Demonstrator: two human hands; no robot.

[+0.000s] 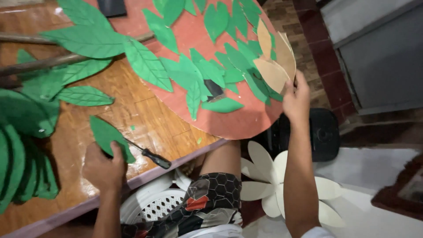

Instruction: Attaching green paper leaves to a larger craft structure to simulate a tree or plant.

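My left hand [103, 169] rests on the wooden table [145, 119] near its front edge and pinches a green paper leaf [105, 134]. A thin tool with a black handle [155, 158] lies just to the right of that hand. My right hand [296, 98] reaches to the far right edge of a round reddish board [246, 121] covered with many green paper leaves. Its fingers grip the tan cardboard leaves [275, 66] stuck at the board's rim.
More green leaves on sticks [88, 42] lie at the table's back left, and a stack of green pieces [22, 172] at the left edge. Below the table are a white plastic basket [152, 205], a cream paper flower [269, 183] and a black object [324, 132].
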